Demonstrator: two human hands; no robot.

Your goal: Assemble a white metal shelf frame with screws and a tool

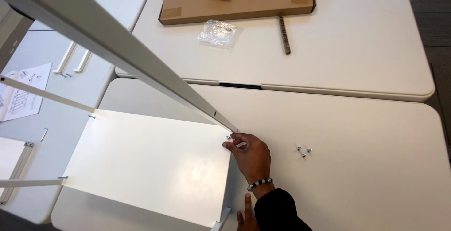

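While your right hand [252, 155] pinched a screw [229, 138] at the shelf [150, 165] corner, fastening was underway; next came careful seating against the post [141, 66].

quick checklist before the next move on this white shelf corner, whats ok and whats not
1. Right hand on the joint: ok, its fingers pinch at the corner where the long white post meets the white shelf panel.
2. Small screw at that corner: cannot tell whether it is seated; too small.
3. Left hand steadying: ok, it rests at the panel's near edge, open.
4. Spare screws: ok, three lie on the table just right of the hand.
5. Other corners: cannot tell; posts meet the panel's left side, fastening unclear.
6. Instruction sheet: ok, lying flat at far left.
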